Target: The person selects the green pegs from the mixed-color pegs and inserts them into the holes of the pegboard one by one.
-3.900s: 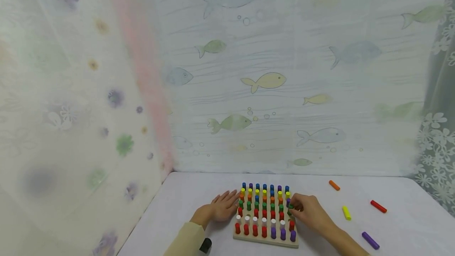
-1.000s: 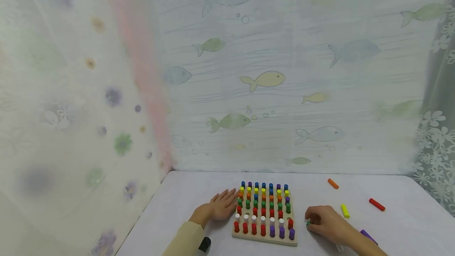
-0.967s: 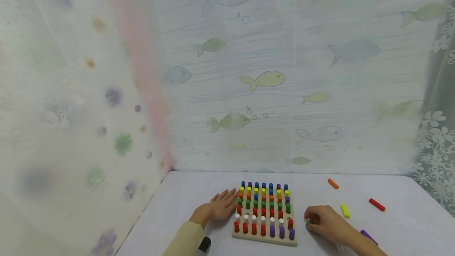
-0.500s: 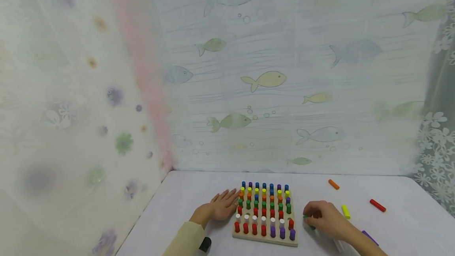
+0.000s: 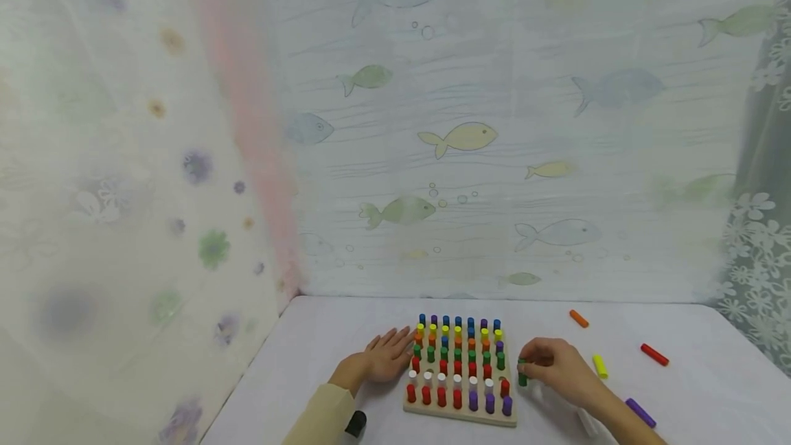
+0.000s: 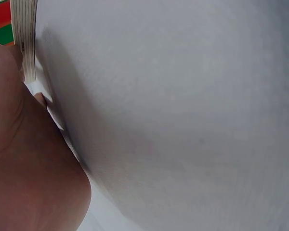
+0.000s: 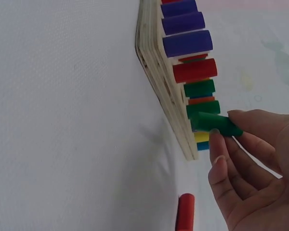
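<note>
A wooden pegboard (image 5: pixel 460 417) stands on the table with rows of coloured pegs. My right hand (image 5: pixel 559 371) pinches a green peg (image 5: pixel 522 378) between thumb and fingertips, just off the board's right edge. In the head view that peg is upright; the right wrist view shows the green peg (image 7: pixel 216 123) in front of the pegs standing in the board. My left hand (image 5: pixel 386 361) lies flat on the table, fingers straight, against or very near the board's left edge. Only part of the palm (image 6: pixel 29 159) shows in the left wrist view.
Loose on the table at the right lie an orange peg (image 5: pixel 579 318), a yellow peg (image 5: pixel 600 366), a red peg (image 5: pixel 654 354) and a purple peg (image 5: pixel 640 413). A black cylindrical object (image 5: pixel 356 424) shows by the left sleeve (image 5: pixel 323 415). Patterned curtains rise behind the table.
Earlier my right hand held a green peg at the green row's right end, where one now stands. Since then it picked another green peg from the table, raised it upright and moved left. Left hand unchanged.
</note>
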`<action>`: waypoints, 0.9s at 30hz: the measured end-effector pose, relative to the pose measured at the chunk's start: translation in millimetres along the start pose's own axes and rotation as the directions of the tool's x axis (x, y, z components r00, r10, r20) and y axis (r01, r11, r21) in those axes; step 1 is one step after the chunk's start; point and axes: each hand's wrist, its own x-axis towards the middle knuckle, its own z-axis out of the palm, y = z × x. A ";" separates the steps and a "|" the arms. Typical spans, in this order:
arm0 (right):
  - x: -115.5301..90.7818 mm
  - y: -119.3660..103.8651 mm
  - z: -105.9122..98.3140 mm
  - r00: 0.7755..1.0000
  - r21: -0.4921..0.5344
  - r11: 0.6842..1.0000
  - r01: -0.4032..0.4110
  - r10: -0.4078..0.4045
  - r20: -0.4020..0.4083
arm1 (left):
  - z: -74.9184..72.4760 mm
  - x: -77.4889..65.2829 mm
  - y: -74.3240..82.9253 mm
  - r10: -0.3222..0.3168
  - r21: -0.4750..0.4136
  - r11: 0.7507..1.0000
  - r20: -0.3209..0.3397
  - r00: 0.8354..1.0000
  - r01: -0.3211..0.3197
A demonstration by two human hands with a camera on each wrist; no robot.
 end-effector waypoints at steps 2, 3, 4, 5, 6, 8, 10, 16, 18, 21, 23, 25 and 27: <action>0.7 -1.5 1.4 1.000 0.018 1.000 0.010 -0.010 -0.016 | -1.6 -1.2 1.5 -0.007 0.002 1.000 0.000 1.000 0.007; 1.0 -2.1 2.2 1.000 0.024 1.000 0.014 -0.014 -0.025 | -2.0 -1.3 1.7 -0.009 0.005 1.000 -0.001 1.000 0.009; 1.2 -2.5 3.2 0.999 0.026 0.999 0.018 -0.017 -0.035 | -1.9 -1.3 1.8 -0.011 0.004 1.000 -0.001 1.000 0.011; 1.5 -2.9 4.2 0.999 0.027 0.999 0.022 -0.021 -0.046 | -1.8 -1.1 1.8 -0.012 0.005 1.000 -0.002 1.000 0.012; 1.8 -3.2 5.2 0.998 0.027 0.999 0.024 -0.022 -0.054 | -1.7 -0.8 1.6 -0.012 0.006 1.000 -0.001 1.000 0.012; 2.1 -3.9 7.4 0.998 0.031 0.999 0.019 -0.017 -0.069 | -1.5 -0.2 1.1 -0.012 0.009 1.000 -0.001 1.000 0.012; 2.9 -5.0 9.4 0.997 0.039 0.999 0.016 -0.013 -0.076 | -1.4 0.5 0.2 -0.012 0.009 1.000 0.004 1.000 0.012; 5.3 -9.2 15.9 0.997 0.056 0.998 0.029 -0.025 -0.069 | -2.3 1.3 -2.4 -0.013 0.006 1.000 0.021 1.000 0.013; 5.7 -9.6 18.6 0.997 0.052 0.998 0.046 -0.042 -0.068 | -2.3 1.2 -2.6 -0.010 0.005 1.000 0.019 1.000 0.010; 6.3 -8.5 22.3 0.995 0.027 0.997 0.073 -0.071 -0.066 | -2.6 0.7 -2.2 -0.006 0.005 1.000 0.016 1.000 0.006; 6.4 -7.1 24.7 0.994 0.003 0.996 0.089 -0.088 -0.062 | -2.7 0.4 -1.8 -0.001 0.006 1.000 0.016 1.000 0.001; 6.8 -5.7 26.8 0.992 -0.020 0.993 0.113 -0.114 -0.057 | -2.8 0.2 -1.7 -0.001 0.012 1.000 0.018 1.000 0.000; 7.4 -4.9 28.7 0.989 -0.033 0.990 0.137 -0.139 -0.045 | -2.8 -0.2 -1.1 -0.003 0.013 1.000 0.026 1.000 0.002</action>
